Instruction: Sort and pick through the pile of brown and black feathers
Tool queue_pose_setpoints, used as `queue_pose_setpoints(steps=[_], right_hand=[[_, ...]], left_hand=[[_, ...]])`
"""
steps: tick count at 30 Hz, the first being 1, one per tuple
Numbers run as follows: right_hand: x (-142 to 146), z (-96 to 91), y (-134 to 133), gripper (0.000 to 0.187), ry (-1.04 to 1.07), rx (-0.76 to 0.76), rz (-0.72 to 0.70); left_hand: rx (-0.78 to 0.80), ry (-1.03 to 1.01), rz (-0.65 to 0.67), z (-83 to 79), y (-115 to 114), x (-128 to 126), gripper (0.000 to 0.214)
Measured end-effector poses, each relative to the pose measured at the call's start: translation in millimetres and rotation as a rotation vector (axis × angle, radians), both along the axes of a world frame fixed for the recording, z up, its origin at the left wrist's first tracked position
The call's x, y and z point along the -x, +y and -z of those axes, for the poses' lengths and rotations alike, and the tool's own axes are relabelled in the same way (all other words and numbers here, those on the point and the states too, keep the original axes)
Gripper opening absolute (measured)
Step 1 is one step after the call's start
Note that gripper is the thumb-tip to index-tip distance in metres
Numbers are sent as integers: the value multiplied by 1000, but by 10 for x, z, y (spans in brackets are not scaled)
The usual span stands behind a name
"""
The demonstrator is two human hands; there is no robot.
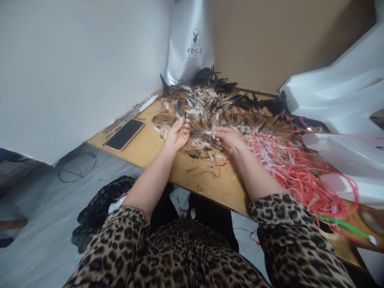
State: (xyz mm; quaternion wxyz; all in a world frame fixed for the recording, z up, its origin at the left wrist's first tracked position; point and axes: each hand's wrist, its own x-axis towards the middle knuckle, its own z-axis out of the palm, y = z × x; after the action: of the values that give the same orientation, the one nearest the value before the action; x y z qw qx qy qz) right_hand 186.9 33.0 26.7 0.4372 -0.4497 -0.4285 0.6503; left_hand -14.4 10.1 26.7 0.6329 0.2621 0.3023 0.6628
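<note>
A big pile of brown, white and black feathers [228, 106] covers the back of the wooden table. At its front edge, my right hand [229, 140] pinches the whitish end of a feather [204, 131] that points left. My left hand [179, 134] is just left of that feather, palm turned up, with thumb and fingertips together. Whatever lies between those fingertips is too small to make out. Loose feather bits lie on the table below both hands. A heap of red and pink ribbon strips [288, 168] lies right of my right hand.
A phone [125, 134] lies at the table's [156, 154] left side. Behind the feathers stands a silver-white printed bag [192, 52] against the wall. White plastic sheeting [336, 96] rises at the right. A black plastic bag [96, 212] sits on the floor at left.
</note>
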Motion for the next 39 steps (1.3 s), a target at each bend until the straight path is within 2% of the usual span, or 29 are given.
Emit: queue_pose_setpoints(steps=[3, 5, 10, 14, 17, 21, 27, 33, 39], right_hand=[[34, 0, -18, 32, -98, -71, 0], [26, -8, -15, 35, -106, -96, 2], [-48, -83, 6, 37, -40, -89, 55], [-72, -161, -7, 33, 52, -119, 76], [-41, -196, -37, 27, 68, -138, 70], [34, -220, -76, 30, 64, -142, 91], [122, -235, -114, 30, -12, -202, 180], [217, -171, -151, 29, -61, -241, 171], [283, -151, -193, 29, -50, -263, 92]], left_hand=[[24, 55, 201, -8, -76, -102, 2], [45, 41, 290, 17, -81, -156, 1], [112, -40, 286, 113, -2, -168, 3], [135, -64, 285, 116, 1, -160, 5], [93, -49, 313, 93, -23, -171, 4], [1, -23, 341, 67, -36, -172, 5], [-7, 49, 358, 39, -62, -180, 1], [-23, 183, 395, 65, -86, -225, 10], [-28, 187, 397, 98, -64, -246, 10]])
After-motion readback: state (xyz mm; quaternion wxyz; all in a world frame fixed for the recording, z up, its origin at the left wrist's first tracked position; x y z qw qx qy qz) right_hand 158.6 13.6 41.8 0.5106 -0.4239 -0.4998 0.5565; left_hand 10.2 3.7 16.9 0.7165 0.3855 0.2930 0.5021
